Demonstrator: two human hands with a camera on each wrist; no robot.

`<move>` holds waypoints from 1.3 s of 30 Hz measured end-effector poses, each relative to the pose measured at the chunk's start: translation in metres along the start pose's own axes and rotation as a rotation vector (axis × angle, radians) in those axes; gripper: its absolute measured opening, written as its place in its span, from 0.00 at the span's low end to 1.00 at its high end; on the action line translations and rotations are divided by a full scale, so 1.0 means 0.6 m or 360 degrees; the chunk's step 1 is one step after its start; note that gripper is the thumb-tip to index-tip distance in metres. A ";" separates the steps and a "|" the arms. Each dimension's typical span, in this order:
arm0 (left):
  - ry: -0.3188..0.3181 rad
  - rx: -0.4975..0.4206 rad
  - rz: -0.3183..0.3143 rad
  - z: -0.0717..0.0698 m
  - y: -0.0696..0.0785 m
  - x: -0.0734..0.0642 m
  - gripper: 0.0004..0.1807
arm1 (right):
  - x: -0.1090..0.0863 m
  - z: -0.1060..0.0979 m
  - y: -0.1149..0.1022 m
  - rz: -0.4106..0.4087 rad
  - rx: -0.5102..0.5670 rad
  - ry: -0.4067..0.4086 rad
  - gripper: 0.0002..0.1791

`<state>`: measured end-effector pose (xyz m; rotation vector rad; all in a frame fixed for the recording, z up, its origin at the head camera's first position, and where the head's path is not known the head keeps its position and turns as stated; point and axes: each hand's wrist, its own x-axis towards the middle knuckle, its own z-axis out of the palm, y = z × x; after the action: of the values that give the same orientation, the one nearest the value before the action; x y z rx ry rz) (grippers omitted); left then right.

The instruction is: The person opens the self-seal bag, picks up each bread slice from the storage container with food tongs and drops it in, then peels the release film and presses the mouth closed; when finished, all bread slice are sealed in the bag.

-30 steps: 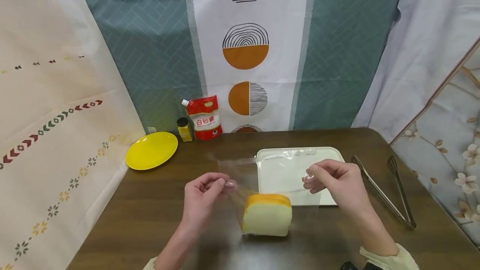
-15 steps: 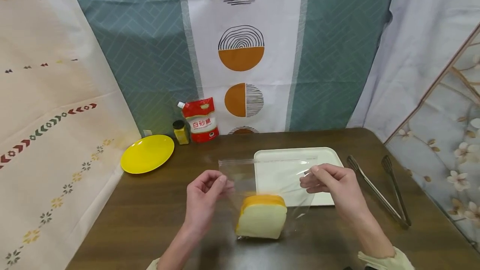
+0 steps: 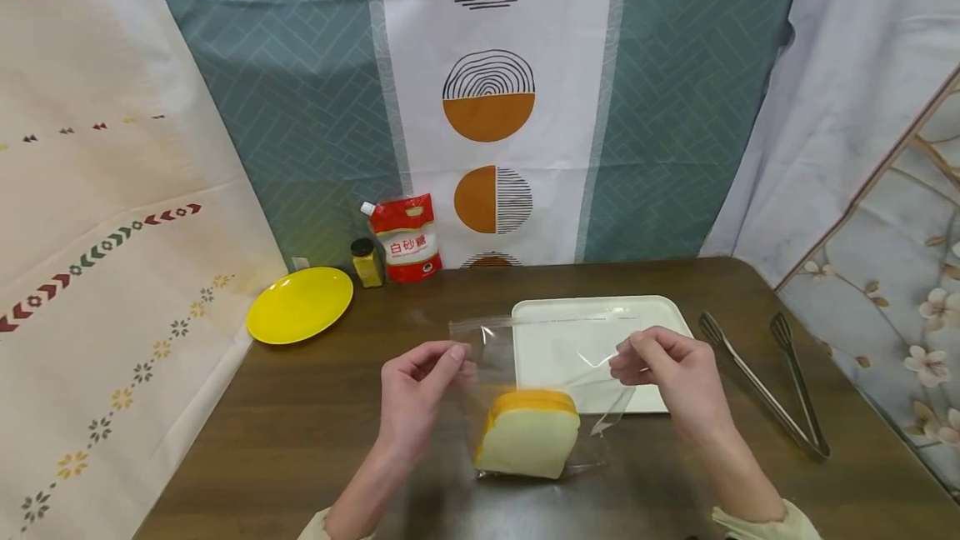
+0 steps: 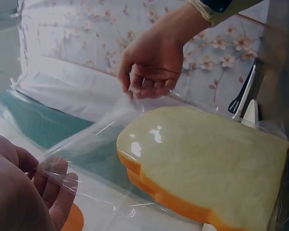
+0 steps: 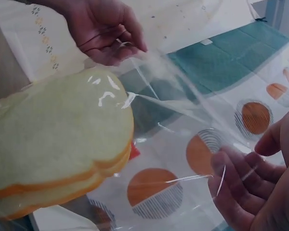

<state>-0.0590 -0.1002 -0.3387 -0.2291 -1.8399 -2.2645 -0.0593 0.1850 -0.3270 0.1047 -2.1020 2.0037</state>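
One brown table carries a white tray, with a clear plastic bag held up in front of the tray and partly overlapping it from above. Metal tongs lie spread just right of the tray; a yellow plate sits well to its left. A red-and-white pouch stands behind and left of the tray. Before it, a person's left hand pinches the bag's left side, the right hand its right. Inside the bag, bread slices tilt, nearer the person than the tray. Beyond the tray's left, a dark-capped yellow jar neighbors the pouch.
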 end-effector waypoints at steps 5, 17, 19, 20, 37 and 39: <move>-0.0030 0.0064 -0.0053 0.002 0.001 0.001 0.11 | -0.002 0.031 0.008 -0.0581 -0.0391 0.0447 0.08; -0.0081 0.0049 -0.0002 -0.002 -0.004 0.000 0.12 | 0.005 0.156 -0.038 -0.1946 -0.0587 0.0257 0.11; -0.0104 0.0039 0.0033 -0.001 -0.005 -0.001 0.11 | 0.005 0.169 -0.040 -0.1941 -0.0645 0.0140 0.10; -0.0117 0.0042 0.0056 -0.001 -0.005 -0.002 0.11 | 0.004 0.175 -0.041 -0.1937 -0.0672 0.0100 0.09; -0.0378 0.0046 0.0543 0.000 -0.009 -0.007 0.15 | 0.009 0.188 -0.045 -0.1839 -0.0855 -0.0121 0.07; -0.0407 0.0063 0.0570 0.000 -0.006 -0.008 0.15 | 0.008 0.184 -0.050 -0.1872 -0.0913 -0.0150 0.08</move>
<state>-0.0555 -0.0993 -0.3435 -0.8055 -1.7817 -2.0227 -0.0708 0.0740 -0.3005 1.0398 -1.8267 0.7068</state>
